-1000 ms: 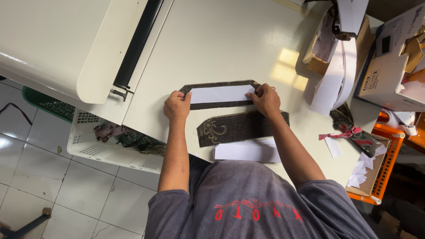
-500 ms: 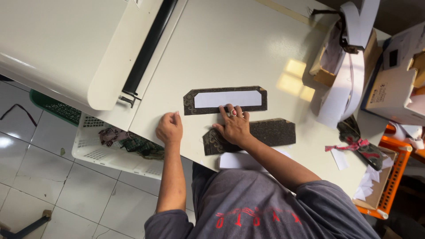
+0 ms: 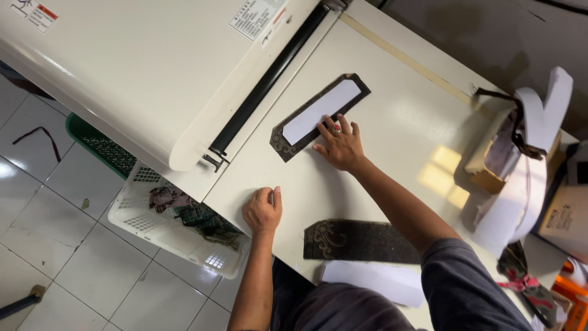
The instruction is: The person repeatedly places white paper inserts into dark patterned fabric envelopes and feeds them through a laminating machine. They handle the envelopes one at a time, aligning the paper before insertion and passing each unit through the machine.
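Observation:
My right hand [image 3: 340, 144] lies flat with fingers spread on the near edge of a dark patterned fabric strip [image 3: 288, 142] that carries a white paper piece [image 3: 321, 111] on top. The strip sits tilted on the cream table [image 3: 392, 122], one end close to the black slot [image 3: 269, 76] of the big cream machine [image 3: 141, 67]. My left hand [image 3: 263, 210] rests loosely curled at the table's near edge and holds nothing. A second dark patterned strip [image 3: 361, 241] lies close to my body, with a white paper piece [image 3: 376, 280] below it.
A white perforated basket [image 3: 171, 224] holding fabric scraps and a green basket [image 3: 101, 144] stand on the tiled floor at left. Cardboard boxes [image 3: 490, 165], white tape rolls [image 3: 527, 184] and an orange crate [image 3: 572, 297] crowd the table's right end.
My right hand has moved from the nearer patterned strip up to the paper-topped strip, which now lies angled toward the machine slot. My left hand has stayed at the table edge.

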